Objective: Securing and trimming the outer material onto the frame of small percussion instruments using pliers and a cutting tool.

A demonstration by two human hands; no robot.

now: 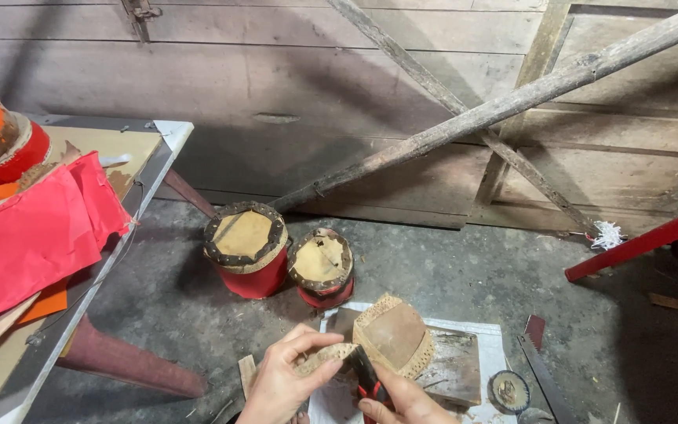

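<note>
Pinched at its curled edge between the left hand's (282, 378) thumb and fingers, a tan, stiff-looking piece of dried hide with a punched border (392, 336) is held just above a pale board on the concrete floor (476, 373). The right hand (403, 402) is closed around a red-and-black-handled tool (369, 381) at the hide's lower edge. Light, rigid and rough, it looks best gripped by the rim — two small red drums (280, 263) stand just beyond.

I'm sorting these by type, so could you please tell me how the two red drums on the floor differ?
The left drum is larger and taller than the right drum. The left drum's skin looks smooth and whole, while the right drum's skin is blotchy, with a dark mark near its middle. Both have red bodies, tan tops and dark studded rims, and they stand upright side by side.
</note>
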